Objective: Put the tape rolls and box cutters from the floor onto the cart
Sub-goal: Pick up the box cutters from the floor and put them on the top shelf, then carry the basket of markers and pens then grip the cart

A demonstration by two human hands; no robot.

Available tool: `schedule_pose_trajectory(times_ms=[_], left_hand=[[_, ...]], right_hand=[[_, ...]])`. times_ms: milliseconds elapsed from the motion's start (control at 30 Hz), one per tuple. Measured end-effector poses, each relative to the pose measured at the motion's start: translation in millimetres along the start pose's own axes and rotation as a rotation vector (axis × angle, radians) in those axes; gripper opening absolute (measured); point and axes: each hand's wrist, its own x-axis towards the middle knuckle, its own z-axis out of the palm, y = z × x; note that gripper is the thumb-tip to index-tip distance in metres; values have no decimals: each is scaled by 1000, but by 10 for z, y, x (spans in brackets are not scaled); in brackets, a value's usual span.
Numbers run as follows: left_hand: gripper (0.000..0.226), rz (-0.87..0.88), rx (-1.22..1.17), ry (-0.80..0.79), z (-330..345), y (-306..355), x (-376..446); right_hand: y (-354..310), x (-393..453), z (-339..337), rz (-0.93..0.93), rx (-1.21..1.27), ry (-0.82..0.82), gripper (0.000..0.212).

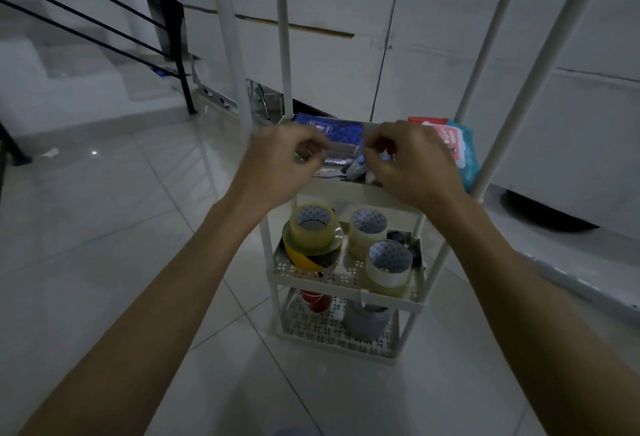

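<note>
Left hand (277,162) curled over the cart's (349,193) upper tray, fingers pinched on something small and greenish, unclear what. Right hand (412,162) pinching a bluish item, likely dropping it in. Tape rolls (370,224) sit one shelf below.

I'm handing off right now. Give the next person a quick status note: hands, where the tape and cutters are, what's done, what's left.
Left hand: fingers curled over the cart's upper shelf; something green shows at the fingertips, unclear what.
Right hand: curled over the same shelf, by a bluish item; grip unclear.
Tape rolls: on the middle shelf, one stacked on a yellow roll.
Box cutters: not clearly identifiable.
Left: no tape or cutters show on the visible floor; check outside the frame.
</note>
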Motion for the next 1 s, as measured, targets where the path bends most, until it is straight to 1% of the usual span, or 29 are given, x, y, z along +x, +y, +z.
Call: schedule_pose_trajectory(times_ms=[67,133,233,333,367,533,600,667,833,933,1000], left_hand=[[15,52,-97,58,-22,70,-306],[13,51,-159,59,31,65,-594],[20,-52,-228,27,245,-95,-996],[17,-197,-275,-28,562,-282,-1397],[17,-244,-280,-47,674,-335,-1523],[18,-425,-266,-161,1130,-578,-2045],[20,-452,-237,-202,1146,-588,-2139],[17,-481,-222,-223,1026,-468,-2121],[16,-569,-255,-257,377,128,-1720],[15,-657,-266,-314,-154,580,-1363],[17,-670,-250,-341,-566,876,-1096]], right_hand=[[-74,-161,10,-34,124,103,15],[-157,-377,73,-47,226,163,12],[-242,-746,260,-47,316,224,11],[-239,-1126,538,-40,315,298,9],[-218,-1242,645,-24,318,281,9],[-23,-1739,1111,89,318,94,9],[14,-1829,1154,133,312,22,10],[-9,-1841,1082,178,318,-52,10],[-307,-1558,457,277,294,-280,10],[-580,-1235,-110,332,274,-350,8],[-775,-956,-548,389,260,-409,13]])
